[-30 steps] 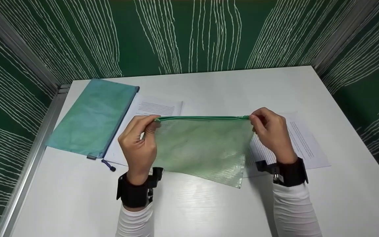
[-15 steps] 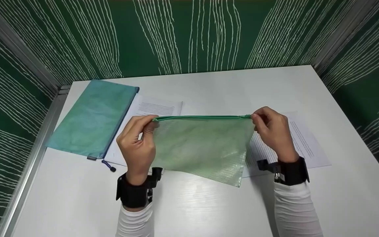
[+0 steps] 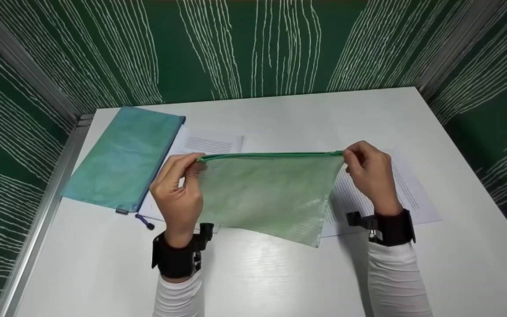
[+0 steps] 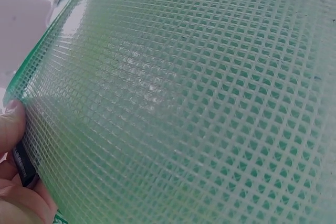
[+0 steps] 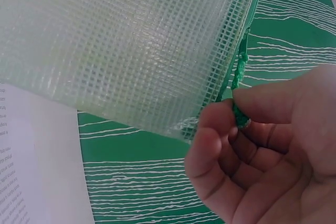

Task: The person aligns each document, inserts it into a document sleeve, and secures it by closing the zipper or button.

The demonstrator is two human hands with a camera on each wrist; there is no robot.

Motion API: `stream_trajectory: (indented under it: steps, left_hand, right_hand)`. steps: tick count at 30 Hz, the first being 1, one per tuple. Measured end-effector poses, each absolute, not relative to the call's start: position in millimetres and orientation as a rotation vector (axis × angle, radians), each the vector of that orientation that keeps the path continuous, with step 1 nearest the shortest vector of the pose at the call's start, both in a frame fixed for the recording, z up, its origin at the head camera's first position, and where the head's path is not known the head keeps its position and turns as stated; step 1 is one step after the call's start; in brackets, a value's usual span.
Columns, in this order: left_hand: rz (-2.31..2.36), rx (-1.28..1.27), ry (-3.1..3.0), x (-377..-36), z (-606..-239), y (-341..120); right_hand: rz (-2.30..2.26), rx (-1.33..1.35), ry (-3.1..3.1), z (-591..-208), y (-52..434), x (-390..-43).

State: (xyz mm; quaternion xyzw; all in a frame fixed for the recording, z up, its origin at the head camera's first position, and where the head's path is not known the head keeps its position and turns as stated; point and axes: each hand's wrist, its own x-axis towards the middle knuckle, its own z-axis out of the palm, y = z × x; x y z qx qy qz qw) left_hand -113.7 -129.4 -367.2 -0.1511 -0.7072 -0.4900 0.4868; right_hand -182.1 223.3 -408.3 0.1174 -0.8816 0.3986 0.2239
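Observation:
A pale green mesh zipper pouch (image 3: 266, 193) hangs between my two hands above the table, its green zipper (image 3: 271, 154) along the top edge. With thumb and fingers my left hand (image 3: 178, 189) pinches the pouch's upper left corner. In the left wrist view a small black tag (image 4: 23, 163) shows by those fingers. My right hand (image 3: 370, 176) is at the upper right corner. Seen from the right wrist, its thumb and forefinger pinch the green braided zipper pull cord (image 5: 240, 72), the other fingers curled. The pouch's lower right corner hangs free.
A teal zipper pouch (image 3: 123, 158) with a dark blue edge lies at the table's left. Beside it is a printed sheet (image 3: 214, 143), partly covered. Another printed sheet (image 3: 412, 198) lies at right, behind the held pouch. Green, white-streaked walls (image 3: 244, 44) surround the white table (image 3: 262, 281).
My hands have drifted slightly apart, the left one leftward, the right one rightward and a little up. The held pouch's zipper edge has stretched wider and risen slightly on the right.

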Motion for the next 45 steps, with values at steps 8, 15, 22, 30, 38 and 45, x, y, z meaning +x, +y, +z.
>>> stream_trajectory:
  steps: [8, 15, 22, 30, 38, 45]
  left_hand:
    - [-1.191, -0.359, -1.719, -114.0, -366.8, -129.5]
    - [-1.177, -0.352, -1.723, -114.1, -367.9, -131.1]
    - [-1.179, -0.340, -1.720, -113.1, -366.9, -132.5]
    - [-1.171, -0.343, -1.723, -113.1, -367.6, -133.0]
    - [-1.162, -0.342, -1.712, -115.0, -367.3, -133.1]
    - [-1.168, -0.317, -1.707, -113.3, -366.1, -134.6]
  right_hand:
    - [1.116, 0.325, -2.423, -408.8, 223.7, -181.9]
    - [1.105, 0.279, -2.415, -407.7, 225.8, -181.4]
    - [1.096, 0.245, -2.422, -408.7, 228.5, -182.3]
    - [1.084, 0.263, -2.440, -408.8, 229.4, -181.8]
    - [1.116, 0.209, -2.457, -406.4, 231.9, -180.8]
    - [1.126, 0.162, -2.470, -404.3, 233.2, -182.3]
